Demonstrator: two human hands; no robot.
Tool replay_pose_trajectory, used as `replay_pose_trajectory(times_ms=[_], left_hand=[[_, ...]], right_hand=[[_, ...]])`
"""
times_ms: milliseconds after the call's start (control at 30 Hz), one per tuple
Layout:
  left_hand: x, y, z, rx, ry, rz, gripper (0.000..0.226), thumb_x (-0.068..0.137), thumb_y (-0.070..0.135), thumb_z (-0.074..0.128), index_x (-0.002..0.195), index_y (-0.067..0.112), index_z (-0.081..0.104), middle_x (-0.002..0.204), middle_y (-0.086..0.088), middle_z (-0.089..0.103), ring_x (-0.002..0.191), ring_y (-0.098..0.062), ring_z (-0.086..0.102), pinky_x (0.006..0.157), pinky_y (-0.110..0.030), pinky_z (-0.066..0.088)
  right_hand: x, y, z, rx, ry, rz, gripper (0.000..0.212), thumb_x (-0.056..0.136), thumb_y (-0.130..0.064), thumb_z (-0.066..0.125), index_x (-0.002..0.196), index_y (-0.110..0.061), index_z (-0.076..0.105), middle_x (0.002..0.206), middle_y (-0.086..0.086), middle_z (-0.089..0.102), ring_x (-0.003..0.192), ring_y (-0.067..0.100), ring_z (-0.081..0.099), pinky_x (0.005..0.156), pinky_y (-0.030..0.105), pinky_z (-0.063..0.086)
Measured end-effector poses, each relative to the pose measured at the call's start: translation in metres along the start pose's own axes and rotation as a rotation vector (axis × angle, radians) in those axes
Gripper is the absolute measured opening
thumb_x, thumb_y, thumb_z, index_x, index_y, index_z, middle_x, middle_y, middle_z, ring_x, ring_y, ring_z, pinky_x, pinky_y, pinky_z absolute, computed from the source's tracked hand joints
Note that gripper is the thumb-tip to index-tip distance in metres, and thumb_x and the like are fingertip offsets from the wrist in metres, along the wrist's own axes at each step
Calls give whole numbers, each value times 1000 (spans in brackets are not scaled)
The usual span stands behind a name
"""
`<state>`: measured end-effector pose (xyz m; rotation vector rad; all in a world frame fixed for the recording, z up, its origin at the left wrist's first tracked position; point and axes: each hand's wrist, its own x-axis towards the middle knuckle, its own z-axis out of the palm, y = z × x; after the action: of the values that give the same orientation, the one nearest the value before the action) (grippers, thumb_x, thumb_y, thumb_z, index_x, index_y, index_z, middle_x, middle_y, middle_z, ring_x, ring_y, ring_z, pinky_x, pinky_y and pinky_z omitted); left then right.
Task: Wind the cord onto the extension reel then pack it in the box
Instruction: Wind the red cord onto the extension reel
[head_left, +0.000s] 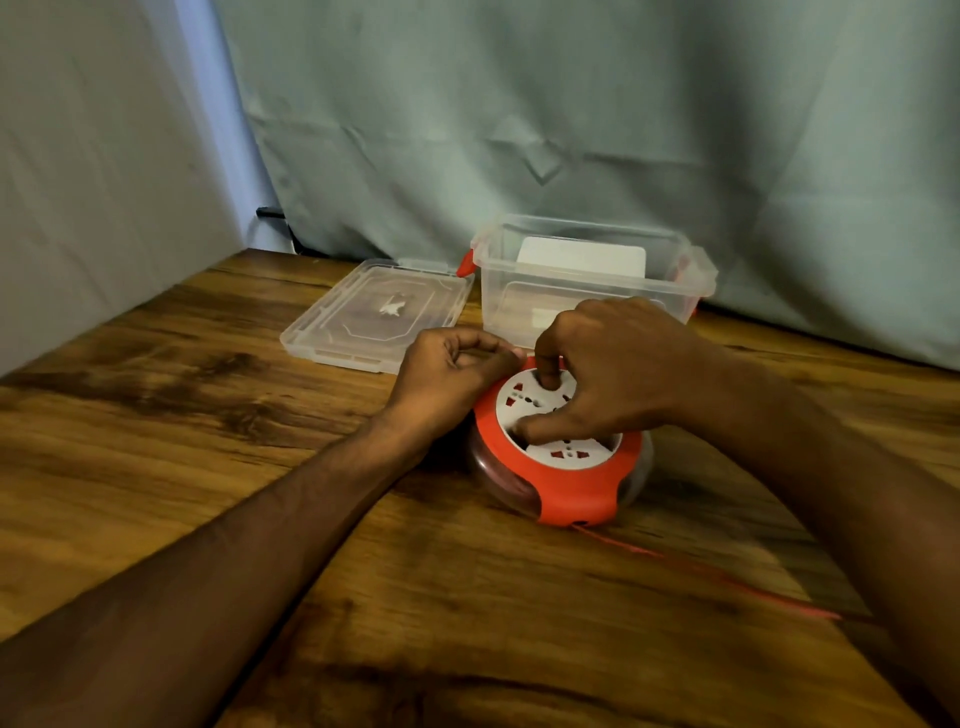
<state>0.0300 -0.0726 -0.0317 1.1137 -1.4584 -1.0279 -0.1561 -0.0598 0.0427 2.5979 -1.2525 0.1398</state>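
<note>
The round extension reel (566, 483), red with a white socket face, lies flat on the wooden table (208, 441). My right hand (618, 374) rests on top of it, a finger and the thumb pressed into the white centre. My left hand (452, 379) is curled against the reel's left rim, fingers closed. A thin red cord (717, 577) runs out of the reel's near side toward the lower right, blurred. More cord shows coiled inside the clear housing. The clear plastic box (587, 283) with red latches stands open behind the reel.
The box's clear lid (374, 317) lies flat to the left of the box. Something white sits inside the box. A grey-green cloth hangs behind the table, and a pale wall stands at the left.
</note>
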Motion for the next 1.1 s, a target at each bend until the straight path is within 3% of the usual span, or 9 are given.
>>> replay_pose_trajectory(times_ms=[100,167,267,400,567,767,867,967,1100], left_hand=[[-1,0,1,10,-10,3,18,91,22,76,104,9,79,94,-5,82,85,-16,80,77,-33,64],[-1,0,0,-2,-11,-5,19,91,23,76,105,10,78,94,-7,82,85,-20,80,78,-36,64],[0,-1,0,12,11,-12,20,91,25,76,107,14,78,96,-6,82,85,-21,80,79,-41,65],[2,-1,0,22,25,-22,20,90,26,77,108,18,78,95,-3,82,82,-18,80,75,-37,66],[2,-2,0,16,26,-18,18,89,25,78,105,18,78,92,-4,82,81,-18,80,74,-34,65],[-1,0,1,18,12,-7,19,90,26,77,107,16,78,90,-5,82,81,-19,80,75,-37,65],[-2,2,0,15,2,-3,20,91,24,75,108,15,76,83,-5,82,76,-19,80,71,-35,65],[-2,3,0,7,11,-7,20,90,22,76,108,14,77,84,-7,82,78,-19,80,77,-39,64],[-2,2,1,16,12,-5,20,89,23,77,107,15,77,88,-6,82,83,-20,80,82,-43,64]], right_hand=[[-1,-3,2,-36,57,46,63,61,-95,40,62,-33,49,59,-19,44,55,1,44,49,19,23],[0,-4,4,-53,69,94,64,63,-96,37,59,-32,40,56,-18,40,53,2,43,48,21,25],[1,-2,9,-48,63,161,67,65,-97,35,64,-31,44,57,-15,40,54,7,44,56,26,35],[1,-3,11,-35,43,209,63,69,-94,38,63,-31,36,59,-14,36,53,5,39,60,27,36],[2,-1,10,8,-13,218,72,64,-94,30,73,-26,52,63,-11,46,61,10,52,58,27,38],[-3,-2,-14,17,15,-62,41,84,-69,58,63,-36,48,55,-20,38,54,2,46,53,21,28],[-6,0,-26,132,-61,-134,20,76,-54,73,88,-39,69,56,-23,53,70,-14,53,54,17,28],[-9,4,-28,240,-191,-122,37,74,-51,77,109,-44,69,79,-55,45,77,-21,49,55,19,30],[-7,4,-30,268,-274,-115,48,73,-55,79,118,-45,66,82,-58,40,80,-22,47,58,19,32]])
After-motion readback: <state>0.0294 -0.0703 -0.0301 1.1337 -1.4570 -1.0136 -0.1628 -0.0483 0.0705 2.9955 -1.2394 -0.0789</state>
